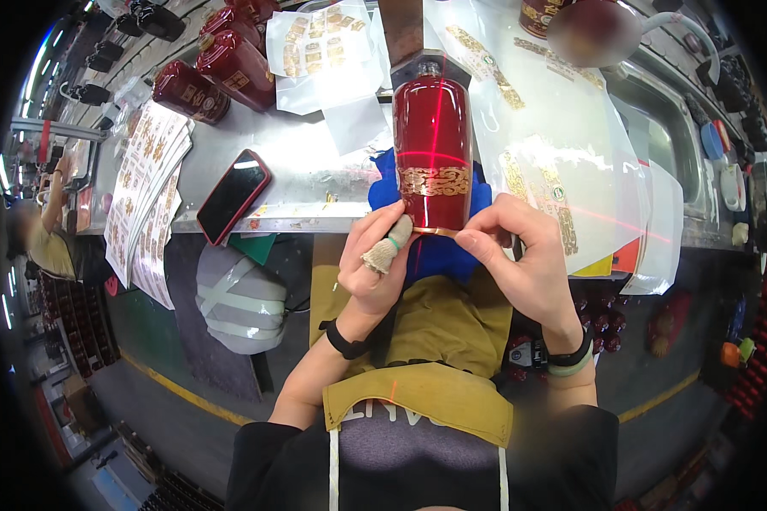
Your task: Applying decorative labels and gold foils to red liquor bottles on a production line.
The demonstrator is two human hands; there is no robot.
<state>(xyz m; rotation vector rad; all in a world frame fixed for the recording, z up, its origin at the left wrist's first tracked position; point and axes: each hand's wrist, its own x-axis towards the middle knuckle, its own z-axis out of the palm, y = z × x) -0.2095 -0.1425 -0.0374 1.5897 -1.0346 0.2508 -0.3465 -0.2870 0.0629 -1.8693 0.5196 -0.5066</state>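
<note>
A dark red glass bottle lies before me with its neck pointing away, a gold ornamental band around its lower part and red laser lines across it. At its near end a thin gold strip stretches between my hands. My left hand is closed at the strip's left end, its fingertips against the bottle's lower left edge; a cloth cover with a green band wraps one finger. My right hand pinches the strip's right end between thumb and forefinger. Blue cloth lies beneath the bottle.
Sheets of gold decals hang over the table edge at left, beside a phone. More red bottles stand at back left. Translucent decal sheets cover the right side, by a metal sink. A person is at far left.
</note>
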